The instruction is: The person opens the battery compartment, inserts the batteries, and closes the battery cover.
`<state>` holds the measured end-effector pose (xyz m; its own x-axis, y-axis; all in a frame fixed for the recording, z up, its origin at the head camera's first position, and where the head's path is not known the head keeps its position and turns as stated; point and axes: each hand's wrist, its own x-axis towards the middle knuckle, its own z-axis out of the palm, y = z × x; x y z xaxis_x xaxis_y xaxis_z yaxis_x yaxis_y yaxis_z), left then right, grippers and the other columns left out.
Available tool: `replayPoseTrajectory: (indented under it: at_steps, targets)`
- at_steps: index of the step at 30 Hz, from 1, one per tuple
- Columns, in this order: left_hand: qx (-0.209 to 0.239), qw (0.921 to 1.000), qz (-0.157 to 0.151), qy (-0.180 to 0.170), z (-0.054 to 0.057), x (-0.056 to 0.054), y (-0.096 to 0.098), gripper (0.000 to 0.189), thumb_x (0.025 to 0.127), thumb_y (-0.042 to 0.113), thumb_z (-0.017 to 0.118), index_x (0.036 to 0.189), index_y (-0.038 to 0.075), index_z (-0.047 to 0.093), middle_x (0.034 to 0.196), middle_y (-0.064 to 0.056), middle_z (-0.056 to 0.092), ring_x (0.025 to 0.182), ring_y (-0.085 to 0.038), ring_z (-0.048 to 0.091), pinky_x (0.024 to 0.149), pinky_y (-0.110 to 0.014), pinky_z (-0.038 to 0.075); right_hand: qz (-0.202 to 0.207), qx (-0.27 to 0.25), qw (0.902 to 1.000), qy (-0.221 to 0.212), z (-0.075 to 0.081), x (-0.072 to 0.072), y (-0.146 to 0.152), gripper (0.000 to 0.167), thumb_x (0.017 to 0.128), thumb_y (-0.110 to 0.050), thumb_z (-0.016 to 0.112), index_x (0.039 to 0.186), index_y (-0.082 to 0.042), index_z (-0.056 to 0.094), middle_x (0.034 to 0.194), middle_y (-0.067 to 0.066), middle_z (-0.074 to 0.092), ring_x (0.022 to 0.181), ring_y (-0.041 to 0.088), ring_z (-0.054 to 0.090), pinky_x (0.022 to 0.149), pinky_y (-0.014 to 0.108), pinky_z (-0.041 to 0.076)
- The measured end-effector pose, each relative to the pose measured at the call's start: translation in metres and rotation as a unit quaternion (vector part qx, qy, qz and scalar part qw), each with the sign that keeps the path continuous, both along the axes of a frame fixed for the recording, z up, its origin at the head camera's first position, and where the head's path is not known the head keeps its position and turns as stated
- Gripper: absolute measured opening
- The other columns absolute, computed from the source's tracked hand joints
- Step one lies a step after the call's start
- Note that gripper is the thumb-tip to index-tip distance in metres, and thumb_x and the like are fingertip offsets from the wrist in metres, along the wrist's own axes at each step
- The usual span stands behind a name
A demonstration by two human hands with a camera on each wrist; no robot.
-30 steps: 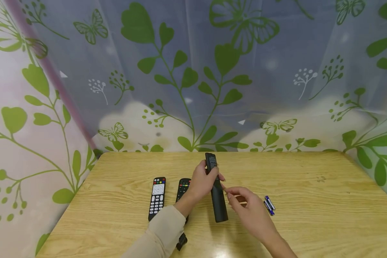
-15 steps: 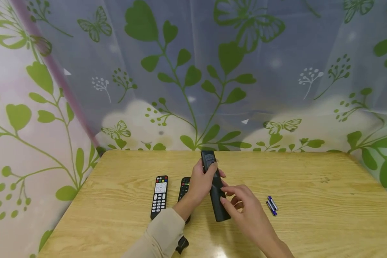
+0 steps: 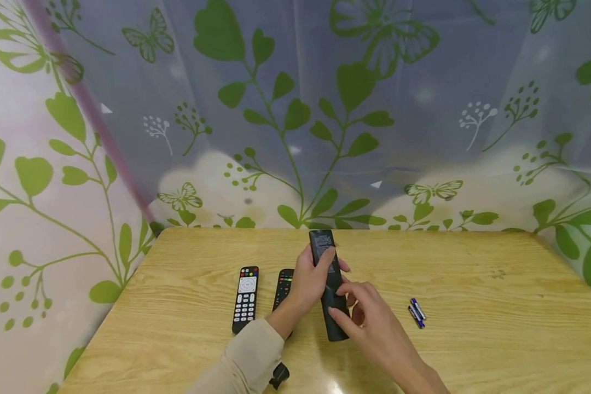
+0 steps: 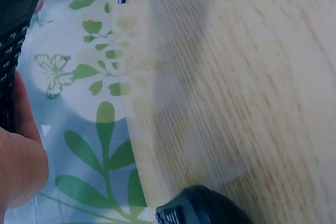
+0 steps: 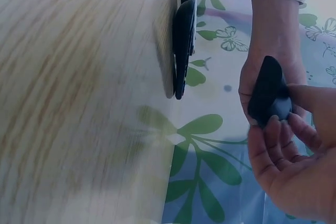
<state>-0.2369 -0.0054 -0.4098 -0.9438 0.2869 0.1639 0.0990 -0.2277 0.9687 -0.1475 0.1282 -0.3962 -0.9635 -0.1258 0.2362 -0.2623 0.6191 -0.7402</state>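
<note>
My left hand grips a black remote control round its upper half, thumb across the face that bears printed label text. The label side is turned up in the head view; in the left wrist view the button side shows. Lower down, my right hand pinches the remote, thumb on the near face and fingers at its right edge. Its curled fingers around the remote's end appear in the right wrist view. Right of the hands, two small blue-and-silver batteries lie side by side on the table.
A black remote with white buttons lies left on the wooden table. Beside it is another black remote, partly hidden by my left forearm. A small black object shows beneath the sleeve. A patterned cloth hangs behind the table.
The held remote has rolled from nearly edge-on until its label side faces up. My right hand has moved left, from the remote's side onto its lower half.
</note>
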Motion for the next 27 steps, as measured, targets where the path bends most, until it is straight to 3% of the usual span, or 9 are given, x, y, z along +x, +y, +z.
replayPoseTrajectory:
  at_steps: [8,15,27]
  targets:
    - [-0.005,0.9995,0.021,0.024,0.0042,0.0025,0.0046,0.03,0.104,0.025,0.043,0.125,0.004,0.049,0.086,-0.017,0.065,0.064,-0.02,0.065,0.058,-0.029,0.057,0.006,-0.007,0.9996,0.026,-0.0005,-0.0018,-0.0008,0.027,0.087,-0.018,0.073,0.105,-0.017,0.053,0.089,-0.003,0.046,0.066,0.01,0.043,0.054,0.023,0.041]
    - [-0.015,0.9994,0.024,0.018,0.0059,0.0085,0.0028,0.026,0.104,0.017,0.041,0.123,0.001,0.049,0.087,-0.023,0.064,0.063,-0.018,0.062,0.057,-0.026,0.054,0.016,-0.008,0.9998,0.005,-0.0036,-0.0022,-0.0015,0.029,0.086,-0.015,0.073,0.104,-0.016,0.05,0.09,-0.001,0.045,0.064,0.01,0.042,0.054,0.022,0.04]
    - [-0.008,0.9995,0.026,0.017,-0.0013,0.0084,0.0032,0.03,0.104,0.026,0.043,0.125,0.005,0.049,0.087,-0.018,0.065,0.062,-0.019,0.064,0.056,-0.028,0.055,0.027,-0.001,0.9996,0.002,-0.0054,-0.0041,0.0,0.027,0.087,-0.018,0.072,0.103,-0.016,0.05,0.089,-0.001,0.045,0.064,0.009,0.041,0.054,0.022,0.04]
